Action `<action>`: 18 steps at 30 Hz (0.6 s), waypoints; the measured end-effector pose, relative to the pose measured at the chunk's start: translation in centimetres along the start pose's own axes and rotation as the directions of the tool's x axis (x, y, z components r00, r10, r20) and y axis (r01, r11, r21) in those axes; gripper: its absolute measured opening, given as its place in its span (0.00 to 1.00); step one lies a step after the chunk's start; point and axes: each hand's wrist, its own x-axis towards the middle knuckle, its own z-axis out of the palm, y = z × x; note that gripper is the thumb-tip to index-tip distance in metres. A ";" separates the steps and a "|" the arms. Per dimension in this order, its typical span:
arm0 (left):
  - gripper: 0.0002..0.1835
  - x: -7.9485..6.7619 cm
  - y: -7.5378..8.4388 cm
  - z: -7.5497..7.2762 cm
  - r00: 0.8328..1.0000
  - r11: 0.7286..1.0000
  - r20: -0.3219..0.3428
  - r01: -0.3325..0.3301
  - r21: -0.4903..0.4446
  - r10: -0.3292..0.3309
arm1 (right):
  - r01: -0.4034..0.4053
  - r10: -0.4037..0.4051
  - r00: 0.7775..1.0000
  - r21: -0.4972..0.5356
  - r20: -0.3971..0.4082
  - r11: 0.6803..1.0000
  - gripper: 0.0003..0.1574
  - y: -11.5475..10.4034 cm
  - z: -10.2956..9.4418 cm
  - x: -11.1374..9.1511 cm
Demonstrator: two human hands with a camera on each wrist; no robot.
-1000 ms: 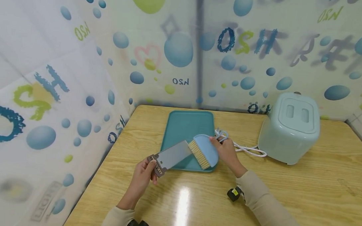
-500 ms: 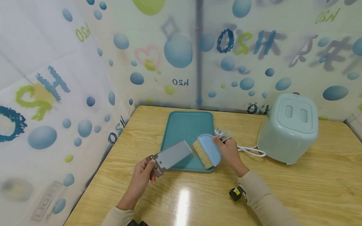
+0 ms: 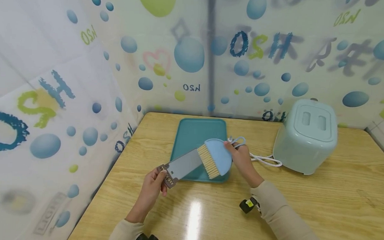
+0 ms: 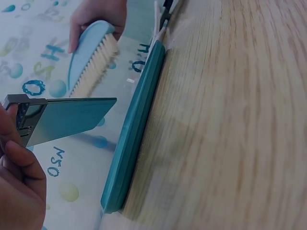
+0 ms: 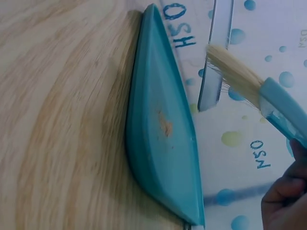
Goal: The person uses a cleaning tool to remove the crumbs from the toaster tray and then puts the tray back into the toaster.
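My left hand (image 3: pixel 151 185) grips the brown, slotted end of a flat metal crumb tray (image 3: pixel 184 165), thumb on top. The metal sheet is tilted and held above a teal serving tray (image 3: pixel 198 130). In my right hand (image 3: pixel 242 160) is a light blue handheld brush (image 3: pixel 220 154) with cream bristles (image 3: pixel 208 162), pinched near its looped handle. Those bristles overlap the far end of the crumb tray in the head view. The right wrist view has the bristles (image 5: pixel 235 72) against the metal edge. A small heap of brown crumbs (image 5: pixel 165 125) lies on the teal tray below.
A pale mint toaster (image 3: pixel 309 136) stands at the right of the wooden table (image 3: pixel 303 194). Its bundled white cord (image 3: pixel 266 159) runs left behind my right hand. Patterned curtains (image 3: pixel 168 62) hang behind and at the left.
The brush first shifted right, off the end of the crumb tray, then came back left over it. My left hand and the crumb tray stay almost still.
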 end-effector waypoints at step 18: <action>0.13 0.0 0.2 0.6 1.000 1.000 -0.016 0.004 -0.006 -0.004 | -0.153 0.121 0.982 0.232 0.146 0.961 0.31 -1.9 3.7 -2.0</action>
